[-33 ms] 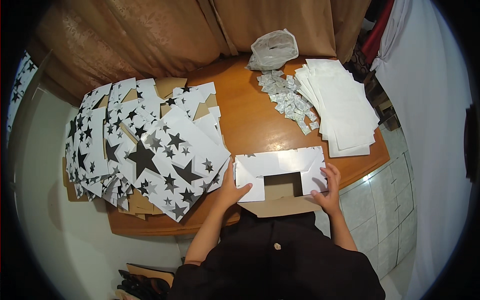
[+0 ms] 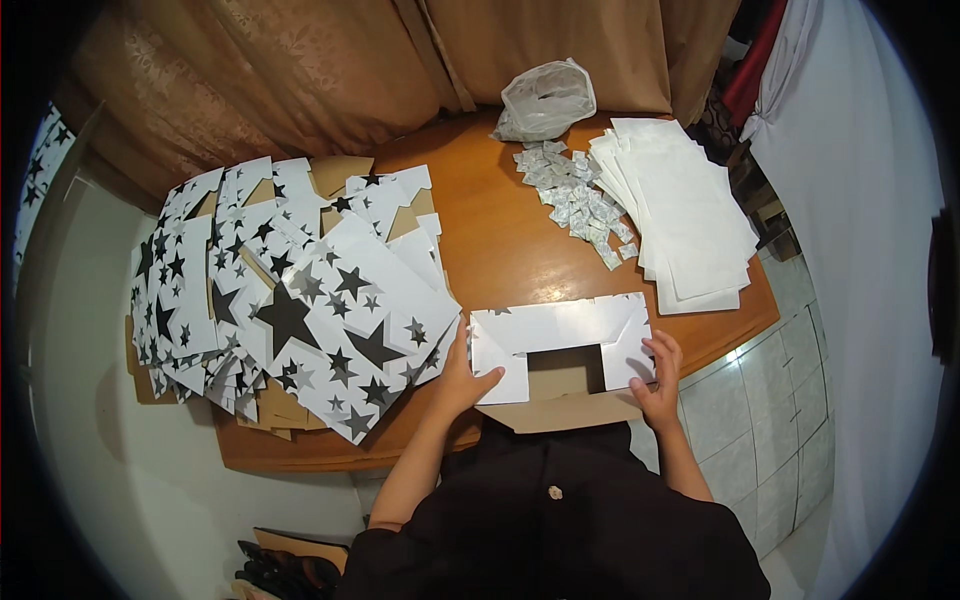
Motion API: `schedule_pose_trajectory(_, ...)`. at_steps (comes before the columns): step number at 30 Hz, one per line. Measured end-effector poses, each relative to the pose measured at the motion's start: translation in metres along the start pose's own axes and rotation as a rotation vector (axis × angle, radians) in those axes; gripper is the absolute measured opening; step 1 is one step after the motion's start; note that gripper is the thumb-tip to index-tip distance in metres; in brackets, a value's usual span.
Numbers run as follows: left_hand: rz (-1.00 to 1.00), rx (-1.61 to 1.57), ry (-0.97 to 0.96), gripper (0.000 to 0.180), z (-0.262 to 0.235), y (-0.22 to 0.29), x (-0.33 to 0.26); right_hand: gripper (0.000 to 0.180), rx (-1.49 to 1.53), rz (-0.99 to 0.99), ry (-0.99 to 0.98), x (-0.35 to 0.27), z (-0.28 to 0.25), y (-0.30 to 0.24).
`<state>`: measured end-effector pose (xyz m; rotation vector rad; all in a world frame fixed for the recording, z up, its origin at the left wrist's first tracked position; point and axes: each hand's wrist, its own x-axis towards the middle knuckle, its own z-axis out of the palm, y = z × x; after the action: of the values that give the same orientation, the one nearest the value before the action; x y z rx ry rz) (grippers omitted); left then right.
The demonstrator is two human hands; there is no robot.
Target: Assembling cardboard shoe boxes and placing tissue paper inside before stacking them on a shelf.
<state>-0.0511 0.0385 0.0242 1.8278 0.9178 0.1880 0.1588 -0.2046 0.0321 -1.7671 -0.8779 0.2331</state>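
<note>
A partly folded cardboard box point(image 2: 560, 325), white outside and brown inside, sits at the table's near edge in front of me. Two white flaps and a far panel frame a rectangular opening, and a brown flap point(image 2: 560, 413) points toward me. My left hand point(image 2: 468, 378) grips the box's left side, its thumb on the white flap and its other fingers mostly hidden. At the right side, my right hand point(image 2: 660, 382) has its fingers curved along the wall and its thumb near the corner.
Flat star-printed cardboard sheets point(image 2: 330, 310) are heaped at left, close to my left hand. Small pale packets point(image 2: 575, 190) lie spread at the far middle beside a translucent plastic bag point(image 2: 548, 98). White paper sheets point(image 2: 690, 220) are stacked at right on the wooden table point(image 2: 490, 220).
My right thumb has shifted slightly up and away from the box's near right corner. The box and my left hand look unmoved.
</note>
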Motion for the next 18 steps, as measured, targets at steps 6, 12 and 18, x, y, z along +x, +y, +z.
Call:
schedule_pose_trajectory(6,0.126,-0.024,0.010,0.094,0.005,-0.019,0.004,0.054,0.092,-0.138,0.078,-0.023,0.012,0.016)
schedule_pose_trajectory(12,0.188,-0.347,0.344,0.057,0.005,-0.022,-0.009,0.030,-0.476,-0.354,0.190,-0.020,0.024,0.013)
schedule_pose_trajectory(18,0.764,0.580,0.041,0.061,-0.005,0.016,-0.020,0.027,-0.583,-0.377,0.006,-0.019,0.023,0.012)
